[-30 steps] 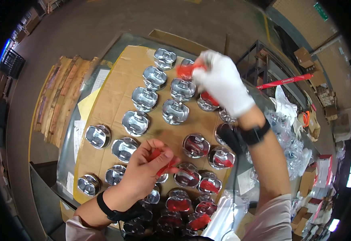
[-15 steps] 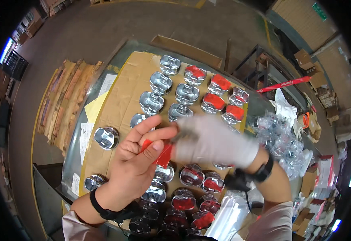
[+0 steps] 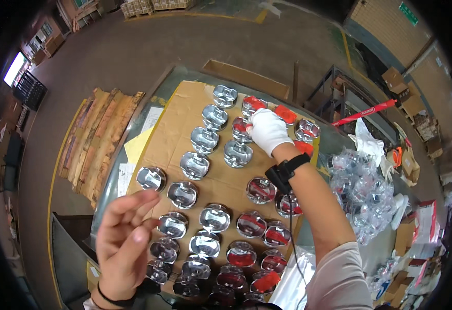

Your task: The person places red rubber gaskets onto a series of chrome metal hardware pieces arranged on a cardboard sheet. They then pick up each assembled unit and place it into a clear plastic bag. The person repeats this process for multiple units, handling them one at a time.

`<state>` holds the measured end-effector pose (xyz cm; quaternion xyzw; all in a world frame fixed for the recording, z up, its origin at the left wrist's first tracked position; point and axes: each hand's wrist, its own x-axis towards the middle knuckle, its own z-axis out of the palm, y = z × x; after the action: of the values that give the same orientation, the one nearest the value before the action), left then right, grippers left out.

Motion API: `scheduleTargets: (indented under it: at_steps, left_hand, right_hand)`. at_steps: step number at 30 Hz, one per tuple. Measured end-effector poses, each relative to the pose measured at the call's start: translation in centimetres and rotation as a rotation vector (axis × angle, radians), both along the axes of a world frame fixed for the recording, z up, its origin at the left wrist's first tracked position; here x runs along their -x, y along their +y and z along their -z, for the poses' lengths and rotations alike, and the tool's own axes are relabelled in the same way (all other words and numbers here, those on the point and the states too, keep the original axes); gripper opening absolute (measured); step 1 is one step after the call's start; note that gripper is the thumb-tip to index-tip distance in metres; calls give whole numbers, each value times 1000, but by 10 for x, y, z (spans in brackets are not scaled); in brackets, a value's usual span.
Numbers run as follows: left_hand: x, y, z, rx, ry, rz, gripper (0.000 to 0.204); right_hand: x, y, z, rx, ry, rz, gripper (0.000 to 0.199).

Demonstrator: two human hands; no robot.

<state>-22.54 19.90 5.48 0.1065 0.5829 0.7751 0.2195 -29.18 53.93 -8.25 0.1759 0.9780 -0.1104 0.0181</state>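
Observation:
Metal pistons stand in rows on a brown cardboard sheet (image 3: 171, 116), several with red plastic pieces in their hollows. Over the far middle, my right hand (image 3: 270, 129), in a white glove, has its fingers closed at a piston (image 3: 238, 135). A red plastic piece (image 3: 241, 126) shows at its fingertips, partly hidden by the glove. My left hand (image 3: 125, 243) is bare and raised at the near left, thumb and fingers apart and slightly bent, with nothing seen between them. Closest to it are a bare piston (image 3: 173, 225) and another piston (image 3: 151, 179).
A heap of clear plastic bags (image 3: 360, 186) lies right of the cardboard, beside a white cloth (image 3: 366, 139). Clear film (image 3: 301, 268) lies at the near right. A wooden pallet (image 3: 99, 144) is on the floor at left. A cable (image 3: 292, 232) hangs from my right wrist.
My hands have parted. The right moved away to a far piston with a red piece; the left, which held red plastic, drew back left and now appears empty. The view shifted slightly.

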Motion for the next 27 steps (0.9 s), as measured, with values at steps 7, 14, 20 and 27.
scheduleTargets:
  at_steps: [7, 14, 20, 27]
  left_hand:
    - [-21, -66, -25, 45, 125, -107, 37]
    - [-98, -102, -11, 95, 50, 148, 26]
    - [-188, -90, 41, 166, -428, 707, 25]
    - [-277, -33, 73, 508, -253, 1192, 28]
  right_hand:
    - [-101, 17, -96, 41, 483, -41, 31]
    - [-423, 8, -254, 724, 614, 583, 23]
    - [-683, 37, -160, 303, 7, 555, 20]
    - [-624, -33, 27, 155, -87, 422, 75]
